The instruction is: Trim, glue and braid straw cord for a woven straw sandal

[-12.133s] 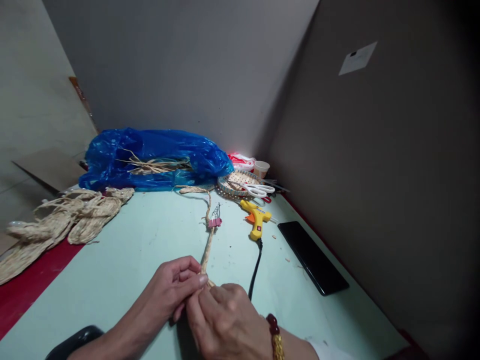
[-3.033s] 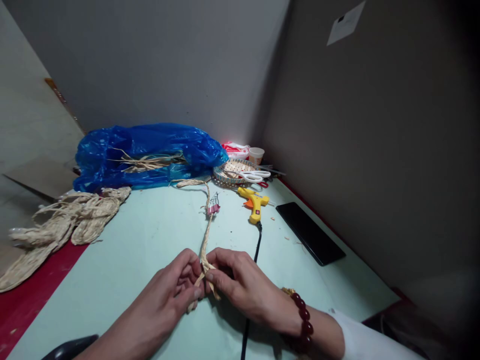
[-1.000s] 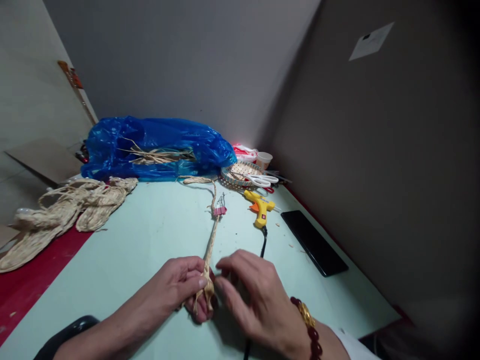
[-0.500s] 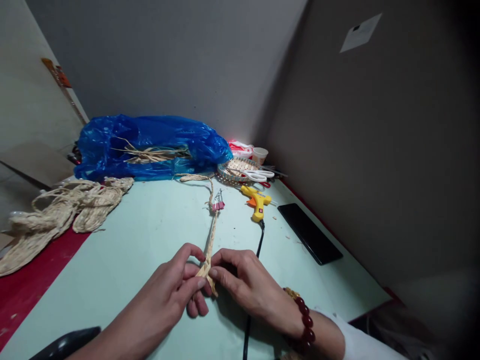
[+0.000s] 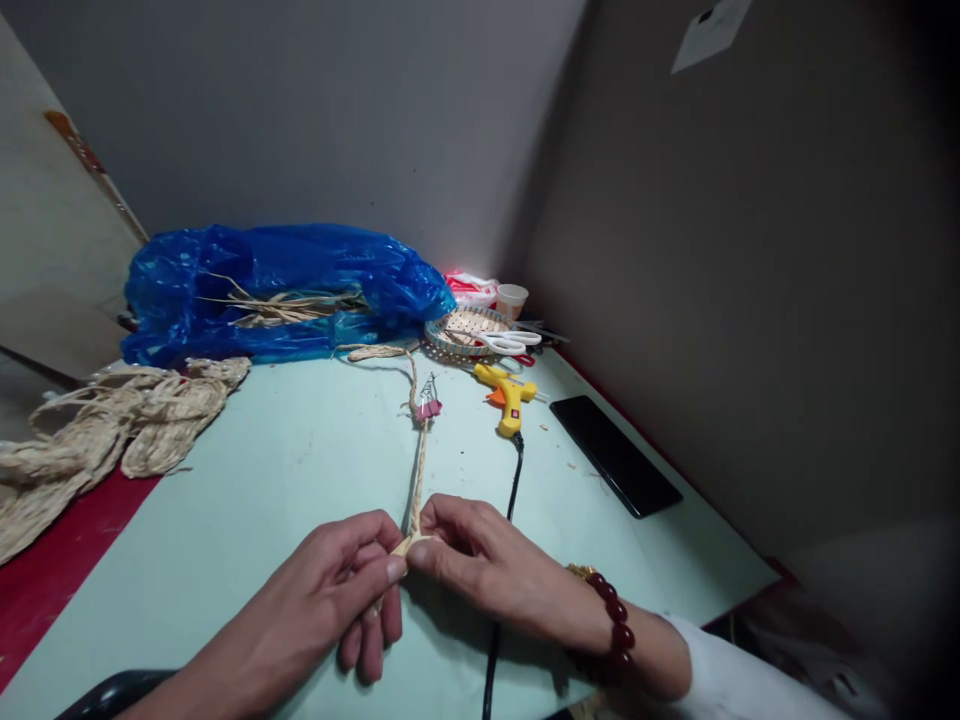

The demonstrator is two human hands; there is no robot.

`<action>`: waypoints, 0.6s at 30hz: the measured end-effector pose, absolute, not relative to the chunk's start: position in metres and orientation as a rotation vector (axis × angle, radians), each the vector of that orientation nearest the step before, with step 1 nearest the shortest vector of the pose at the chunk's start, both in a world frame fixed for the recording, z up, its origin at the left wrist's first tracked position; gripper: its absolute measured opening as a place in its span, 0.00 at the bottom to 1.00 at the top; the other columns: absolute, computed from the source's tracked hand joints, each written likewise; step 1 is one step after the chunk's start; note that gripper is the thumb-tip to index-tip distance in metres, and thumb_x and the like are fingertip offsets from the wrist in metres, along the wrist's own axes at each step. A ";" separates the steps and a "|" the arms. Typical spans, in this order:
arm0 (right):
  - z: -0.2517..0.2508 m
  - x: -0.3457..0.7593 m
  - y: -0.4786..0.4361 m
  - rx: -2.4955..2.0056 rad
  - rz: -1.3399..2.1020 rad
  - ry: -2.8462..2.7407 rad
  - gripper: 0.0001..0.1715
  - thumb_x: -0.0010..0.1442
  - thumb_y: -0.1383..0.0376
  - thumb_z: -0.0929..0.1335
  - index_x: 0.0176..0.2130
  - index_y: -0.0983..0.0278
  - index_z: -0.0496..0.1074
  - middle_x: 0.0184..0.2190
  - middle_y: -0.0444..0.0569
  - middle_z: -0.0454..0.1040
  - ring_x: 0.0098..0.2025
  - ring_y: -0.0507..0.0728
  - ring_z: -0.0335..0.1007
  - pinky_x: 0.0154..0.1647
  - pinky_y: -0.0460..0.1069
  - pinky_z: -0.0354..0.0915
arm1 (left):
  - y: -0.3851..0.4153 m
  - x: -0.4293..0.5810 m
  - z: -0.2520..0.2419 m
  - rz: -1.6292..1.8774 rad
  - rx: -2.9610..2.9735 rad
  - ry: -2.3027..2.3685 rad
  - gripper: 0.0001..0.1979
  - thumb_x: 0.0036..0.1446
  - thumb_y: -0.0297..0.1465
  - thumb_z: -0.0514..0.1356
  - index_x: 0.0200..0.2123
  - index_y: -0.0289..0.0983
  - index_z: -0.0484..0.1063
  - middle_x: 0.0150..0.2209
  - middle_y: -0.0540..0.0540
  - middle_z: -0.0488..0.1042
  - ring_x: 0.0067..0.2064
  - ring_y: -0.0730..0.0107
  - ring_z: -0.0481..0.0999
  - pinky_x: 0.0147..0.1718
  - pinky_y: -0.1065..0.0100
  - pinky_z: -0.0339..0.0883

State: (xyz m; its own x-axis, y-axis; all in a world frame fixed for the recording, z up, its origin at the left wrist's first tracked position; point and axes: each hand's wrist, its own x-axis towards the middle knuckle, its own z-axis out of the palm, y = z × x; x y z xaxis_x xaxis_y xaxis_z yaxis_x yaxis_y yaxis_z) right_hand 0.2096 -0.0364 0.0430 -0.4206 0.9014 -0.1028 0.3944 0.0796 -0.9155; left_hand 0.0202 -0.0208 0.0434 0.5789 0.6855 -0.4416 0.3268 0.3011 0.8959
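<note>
A pale straw braid (image 5: 421,475) runs down the table toward me, its far part gripped by a pink binder clip (image 5: 428,410). At its near end, my left hand (image 5: 341,585) pinches straw strands between thumb and forefinger, with the other fingers curled below. Close beside it, my right hand (image 5: 487,565) is closed on the strands too, thumb on top. The fingertips of both hands nearly meet there and hide part of the strands. A bracelet of dark red beads (image 5: 616,620) circles my right wrist.
A yellow glue gun (image 5: 511,400) lies right of the braid, its black cord passing under my right hand. Farther right is a black phone-like slab (image 5: 616,455). Behind are a blue plastic bag (image 5: 300,250) of straw, a basket (image 5: 469,325) and scissors (image 5: 504,342). Woven straw pieces (image 5: 176,430) lie left.
My left hand has shifted slightly down and left, its fingers curling closer. The loose strand end that hung below the fingers is now mostly hidden. The whole view has moved a little.
</note>
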 end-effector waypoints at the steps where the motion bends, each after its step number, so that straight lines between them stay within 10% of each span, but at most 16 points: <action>1: 0.042 0.209 -0.036 -1.278 1.327 -1.837 0.10 0.63 0.62 0.64 0.30 0.63 0.62 0.23 0.39 0.59 0.26 0.49 0.53 0.25 0.44 0.51 | -0.021 0.020 0.043 0.295 1.310 0.995 0.12 0.58 0.41 0.57 0.32 0.37 0.65 0.21 0.52 0.74 0.19 0.72 0.73 0.18 0.74 0.57; 18: 0.036 0.211 -0.036 -1.288 1.324 -1.760 0.15 0.62 0.62 0.65 0.25 0.64 0.64 0.18 0.38 0.57 0.22 0.48 0.50 0.22 0.44 0.48 | -0.034 0.014 0.033 0.561 2.081 1.167 0.11 0.62 0.37 0.54 0.28 0.42 0.68 0.22 0.50 0.73 0.24 0.66 0.72 0.26 0.66 0.58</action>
State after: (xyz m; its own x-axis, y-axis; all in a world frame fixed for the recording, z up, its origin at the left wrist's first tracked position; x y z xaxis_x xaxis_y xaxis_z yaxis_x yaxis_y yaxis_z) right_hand 0.2107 -0.0358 0.0357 -0.3642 0.9264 -0.0959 0.3485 0.0400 -0.9365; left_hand 0.0141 -0.0344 0.0326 0.5059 0.8616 0.0406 0.5700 -0.3693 0.7340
